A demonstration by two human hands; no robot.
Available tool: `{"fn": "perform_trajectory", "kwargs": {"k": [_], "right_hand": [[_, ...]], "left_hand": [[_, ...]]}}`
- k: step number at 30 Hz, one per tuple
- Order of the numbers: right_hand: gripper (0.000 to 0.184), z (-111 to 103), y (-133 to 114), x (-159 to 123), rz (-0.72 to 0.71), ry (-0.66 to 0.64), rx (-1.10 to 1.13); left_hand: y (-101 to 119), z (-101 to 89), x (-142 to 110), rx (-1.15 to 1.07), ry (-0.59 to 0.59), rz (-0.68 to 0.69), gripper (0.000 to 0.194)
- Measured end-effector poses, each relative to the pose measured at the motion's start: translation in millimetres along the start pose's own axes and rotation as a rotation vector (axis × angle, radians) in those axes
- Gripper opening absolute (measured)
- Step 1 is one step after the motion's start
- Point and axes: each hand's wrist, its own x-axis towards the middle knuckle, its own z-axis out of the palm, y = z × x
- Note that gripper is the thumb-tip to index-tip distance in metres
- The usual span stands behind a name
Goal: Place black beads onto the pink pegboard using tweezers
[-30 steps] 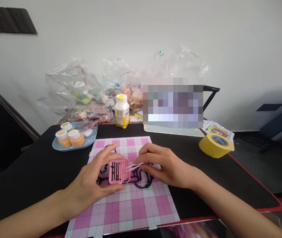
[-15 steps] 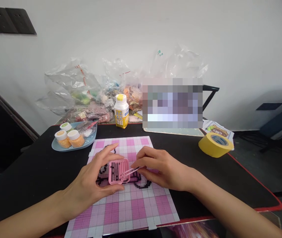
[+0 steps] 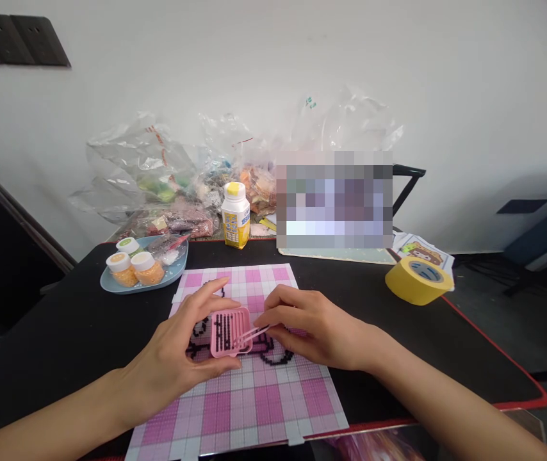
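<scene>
My left hand is curled around a small pink ridged tray, fingers behind it and thumb along its near edge. Black beads lie in rows in the tray's left grooves. Between thumb and fingers, my right hand pinches pale pink tweezers, whose tips reach into the tray's near part. Whether the tips grip a bead is too small to tell. Beneath both hands is a pink and white checked pegboard. Black bead outlines stand on it, partly hidden by the tray and hands.
At the left, a blue plate carries several bead jars and a small bag. A yellow-capped bottle stands behind the pegboard, before clear bags. A blurred screen stands at the back; a yellow tape roll lies right.
Almost nothing differs. The tweezers and my right hand have shifted very slightly; the tray stays in my left hand at the same place.
</scene>
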Motion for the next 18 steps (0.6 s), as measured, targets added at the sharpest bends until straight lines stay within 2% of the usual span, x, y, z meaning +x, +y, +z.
{"fn": "perform_trajectory", "kwargs": {"k": [10,15,18], "right_hand": [[0.019,0.5,0.6,0.4,0.007,-0.003,0.008],[0.014,-15.3,7.9,-2.4,0.055,0.109,0.043],[0.008,-28.3,16.1,-7.4,0.139,0.137,0.004]], "left_hand": [[-1.3,0.4,0.1,-0.035,-0.002,-0.014,0.081],[-1.3,-0.2,-0.7,-0.031,0.012,-0.004,0.082],[-0.5,0.2,-1.1,-0.044,0.02,-0.02,0.081]]}}
